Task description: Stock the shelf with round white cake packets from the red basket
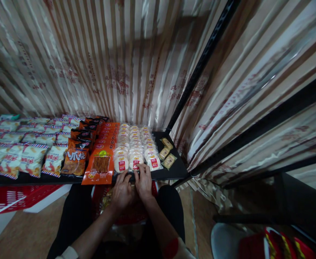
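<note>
Three rows of round white rice crackers (135, 161) in clear wrappers with red labels run back along a black shelf (158, 175). At the shelf's front edge, my left hand (122, 190) reaches up to the near packets of the left and middle rows, fingers stretched forward. Beside it, my right hand (143, 180) lies with its fingertips against the front of the middle row, close to the right row. Neither hand visibly lifts a packet. Below the hands, a red basket (154, 189) between the knees holds small yellowish packets, partly hidden by my forearms.
Left of the crackers stand orange bags of sticks (100, 167), orange-black snack bags (75, 158) and white snack bags (32, 160). Several small yellow packets (169, 161) lie at the right end, near a black post (192, 79). Another red basket (14, 196) sits lower left.
</note>
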`<state>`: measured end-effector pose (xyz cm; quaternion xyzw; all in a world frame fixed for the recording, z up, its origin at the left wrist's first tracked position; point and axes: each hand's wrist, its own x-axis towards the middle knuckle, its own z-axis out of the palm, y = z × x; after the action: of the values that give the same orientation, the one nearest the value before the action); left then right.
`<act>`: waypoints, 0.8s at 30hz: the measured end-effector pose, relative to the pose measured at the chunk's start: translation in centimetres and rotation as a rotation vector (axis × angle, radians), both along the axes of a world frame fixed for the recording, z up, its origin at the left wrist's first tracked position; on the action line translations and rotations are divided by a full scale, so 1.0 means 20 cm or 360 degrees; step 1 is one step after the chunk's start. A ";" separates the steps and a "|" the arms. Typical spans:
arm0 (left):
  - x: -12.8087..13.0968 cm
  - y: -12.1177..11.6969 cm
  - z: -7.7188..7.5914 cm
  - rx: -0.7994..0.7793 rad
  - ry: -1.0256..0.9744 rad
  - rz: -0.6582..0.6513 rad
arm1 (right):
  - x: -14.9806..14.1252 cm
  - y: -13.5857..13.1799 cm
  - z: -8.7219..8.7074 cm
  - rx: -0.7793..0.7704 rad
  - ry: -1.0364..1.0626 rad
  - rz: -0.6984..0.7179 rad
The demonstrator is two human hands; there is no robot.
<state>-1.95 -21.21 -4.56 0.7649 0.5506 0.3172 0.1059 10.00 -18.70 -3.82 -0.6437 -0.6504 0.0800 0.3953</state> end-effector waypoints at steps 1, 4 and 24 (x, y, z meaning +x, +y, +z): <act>0.00 0.00 0.00 0.0015 -0.0005 -0.0001 | 0.00 -0.01 -0.01 0.0030 0.0012 0.0014; 0.00 -0.01 0.00 0.0068 -0.0030 -0.0007 | 0.01 -0.02 -0.04 0.0127 0.0049 0.0020; -0.03 -0.16 -0.21 -0.0995 0.0131 -0.0117 | -0.06 -0.24 -0.36 -0.0765 -0.0157 0.0080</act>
<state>-2.65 -24.35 -8.68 0.7268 0.5973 0.0974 0.3248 8.72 -23.55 -11.11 -0.7059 -0.6470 0.2108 0.1964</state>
